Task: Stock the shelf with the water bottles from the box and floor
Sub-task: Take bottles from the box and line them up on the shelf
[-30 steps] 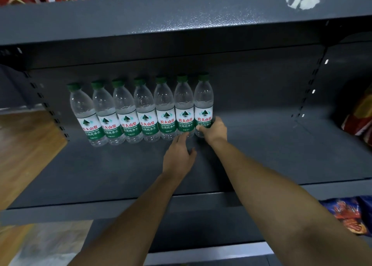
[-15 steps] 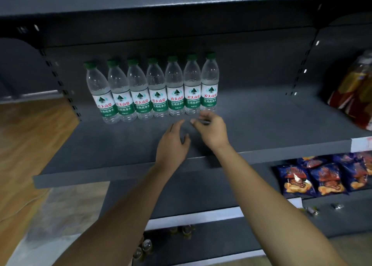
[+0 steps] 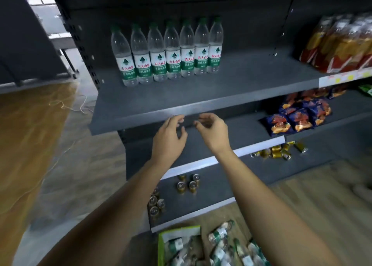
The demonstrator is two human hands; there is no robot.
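My left hand point(image 3: 169, 138) and right hand point(image 3: 213, 133) are empty, fingers loosely curled, at the dark grey metal shelf's front edge point(image 3: 141, 115). Clear green-labelled plastic water bottles point(image 3: 220, 234) lie on their sides straight below both.

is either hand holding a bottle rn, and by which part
Nothing is held. The left hand and right hand are both empty, fingers loosely curled, in front of the shelf edge, apart from the row of water bottles.

Seven upright water bottles point(image 3: 173, 53), one left hand point(image 3: 169, 139), one right hand point(image 3: 213, 133)
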